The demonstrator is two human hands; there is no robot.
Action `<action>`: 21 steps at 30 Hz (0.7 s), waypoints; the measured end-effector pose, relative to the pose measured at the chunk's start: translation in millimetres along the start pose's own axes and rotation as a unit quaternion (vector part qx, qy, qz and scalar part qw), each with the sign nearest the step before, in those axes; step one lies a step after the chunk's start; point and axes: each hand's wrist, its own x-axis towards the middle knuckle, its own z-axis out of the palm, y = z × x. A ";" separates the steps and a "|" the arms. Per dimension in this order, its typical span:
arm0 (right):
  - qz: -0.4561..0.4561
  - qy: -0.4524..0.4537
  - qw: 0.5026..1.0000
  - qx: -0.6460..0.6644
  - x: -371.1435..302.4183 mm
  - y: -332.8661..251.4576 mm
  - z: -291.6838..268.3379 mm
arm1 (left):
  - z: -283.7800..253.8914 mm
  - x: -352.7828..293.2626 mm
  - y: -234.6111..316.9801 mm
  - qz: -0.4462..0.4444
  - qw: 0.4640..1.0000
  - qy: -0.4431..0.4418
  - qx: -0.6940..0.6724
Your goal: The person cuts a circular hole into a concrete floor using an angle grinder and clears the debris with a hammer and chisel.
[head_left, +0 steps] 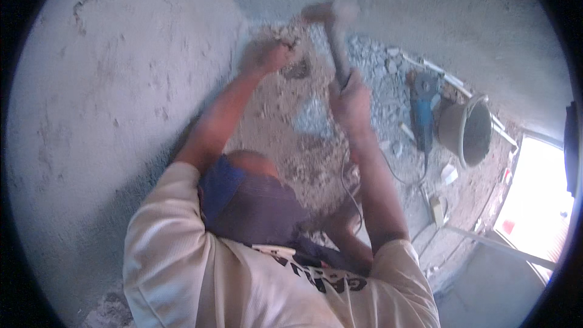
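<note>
My right hand (352, 100) is closed round the handle of a hammer (338, 54). Its heavy head is raised, blurred by motion, close to the far wall. To the left, my left hand (270, 58) reaches low into the corner where the walls meet. Its fingers look curled, but blur hides whatever they hold. Next to it lie broken lumps and brown earth (297, 70). Grey stone chips (370, 54) are spread under and to the right of the hammer.
A blue angle grinder (423, 112) lies on the rubble at right, its cord trailing toward me. Beside it a grey bucket (464, 130) leans on its side. White pipes (449, 78) run along the far wall. A plaster wall (121, 85) rises at left; a bright doorway (534, 188) is at right.
</note>
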 end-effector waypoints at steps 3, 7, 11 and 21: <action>-0.097 0.054 0.992 0.064 1.3 -10.7 -38.4 | 8.4 -17.0 -20.6 0.042 0.999 0.011 -0.030; -0.074 0.049 0.992 0.093 12.5 15.6 -61.7 | -1.5 -22.3 -18.0 0.047 0.994 0.061 -0.075; 0.051 -0.034 0.997 0.046 24.3 104.8 -62.5 | -32.2 -32.6 33.1 -0.004 0.988 0.118 -0.094; -0.111 0.091 0.968 -0.205 30.5 151.5 -1.4 | -18.0 -91.7 -8.7 -0.158 0.979 0.124 0.044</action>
